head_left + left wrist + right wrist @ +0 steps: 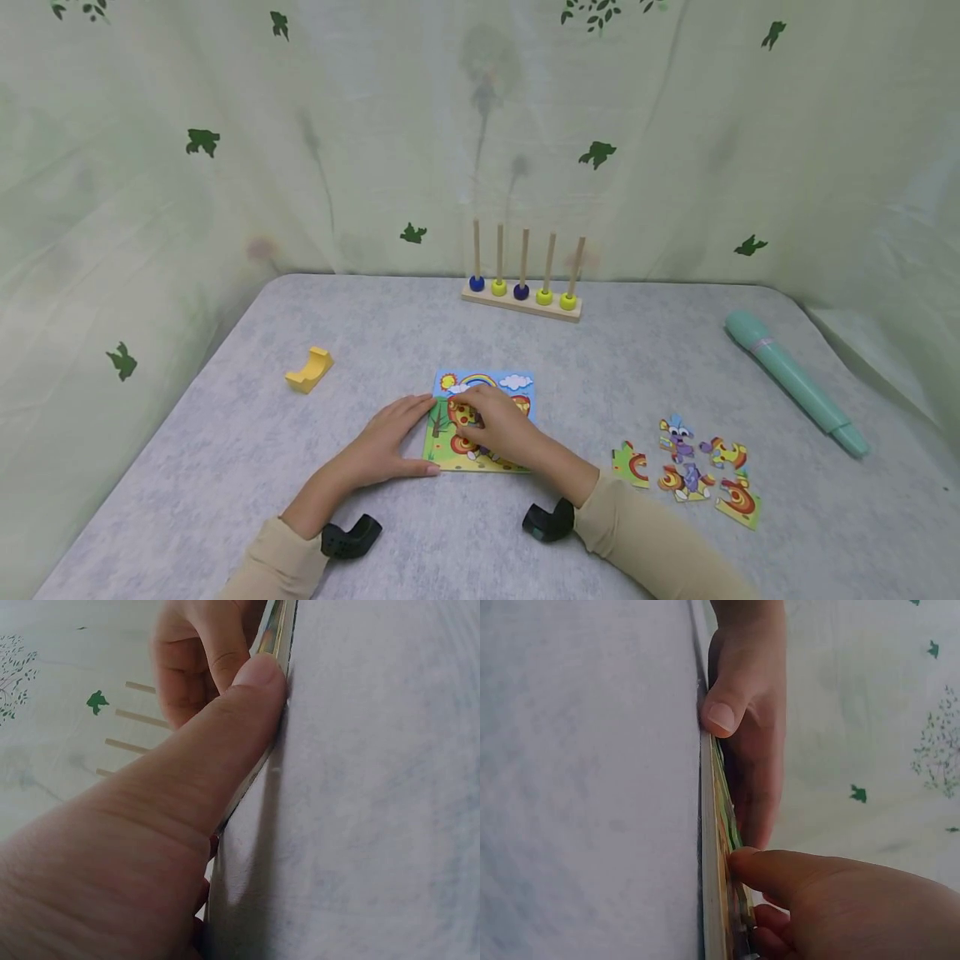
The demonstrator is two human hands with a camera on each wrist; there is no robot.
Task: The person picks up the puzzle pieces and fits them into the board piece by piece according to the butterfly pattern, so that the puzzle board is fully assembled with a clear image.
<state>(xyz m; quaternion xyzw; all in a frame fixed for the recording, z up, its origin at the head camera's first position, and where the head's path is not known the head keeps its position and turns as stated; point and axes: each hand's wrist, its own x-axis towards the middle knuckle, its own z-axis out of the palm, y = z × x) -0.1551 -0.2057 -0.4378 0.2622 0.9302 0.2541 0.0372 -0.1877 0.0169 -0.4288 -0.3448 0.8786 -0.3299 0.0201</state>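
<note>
A flat puzzle board point(438, 457) with a picture of a sun, rainbow and animals lies on the table. My left hand point(382, 446) touches its left side, fingers extended and thumb against the near left corner; the left thumb point(259, 675) shows at the board's edge. Over the middle of the board, my right hand point(498, 425) pinches a puzzle piece point(467, 414) between thumb and fingers, at the board's surface. The right thumb point(754, 862) touches the piece's edge in the right wrist view. The right hand hides part of the picture.
Several loose puzzle pieces point(684, 482) lie to the right. A teal stick-shaped object point(798, 383) rests at the far right. Behind the board stands a wooden peg rack point(521, 303) with blue and yellow beads. A yellow curved block point(309, 372) is at the left.
</note>
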